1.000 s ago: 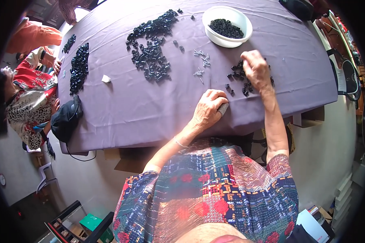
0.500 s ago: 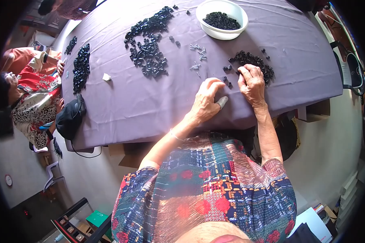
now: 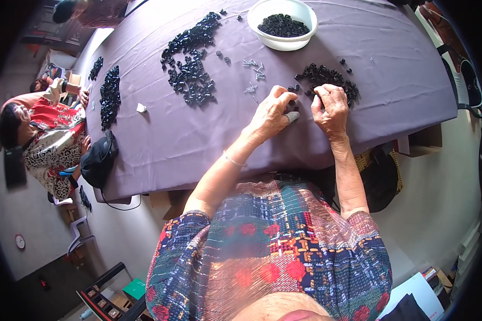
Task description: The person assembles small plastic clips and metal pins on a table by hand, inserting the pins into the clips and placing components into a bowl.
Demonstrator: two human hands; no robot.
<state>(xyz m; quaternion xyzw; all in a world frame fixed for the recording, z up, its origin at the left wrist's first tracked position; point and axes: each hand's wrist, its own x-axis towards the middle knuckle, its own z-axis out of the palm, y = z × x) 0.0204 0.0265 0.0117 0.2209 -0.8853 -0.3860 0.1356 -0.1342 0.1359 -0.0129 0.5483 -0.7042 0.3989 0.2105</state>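
My left hand (image 3: 273,113), its thumb wrapped in a light covering, is curled with thumb and fingers closing around a small black part (image 3: 293,107). Beside its fingertips lie a couple more small black pieces (image 3: 291,88). My right hand (image 3: 332,111) is pinched at the near edge of a heap of small black parts (image 3: 321,73); whatever its fingertips hold is mostly hidden. Both hands stay just above the purple-grey cloth (image 3: 198,144). Several thin silvery pins (image 3: 258,69) are scattered beyond my left hand.
A white bowl (image 3: 257,32) with many black parts stands at the far side. Larger spreads of shiny black parts (image 3: 191,80) lie to the left, another row (image 3: 110,96) farther left. A black cap (image 3: 98,160) rests at the left edge, near a seated person (image 3: 53,134).
My left hand has closed its fingers around a small black part beside it. My right hand remains pinched by the heap. The whole view has shifted slightly.
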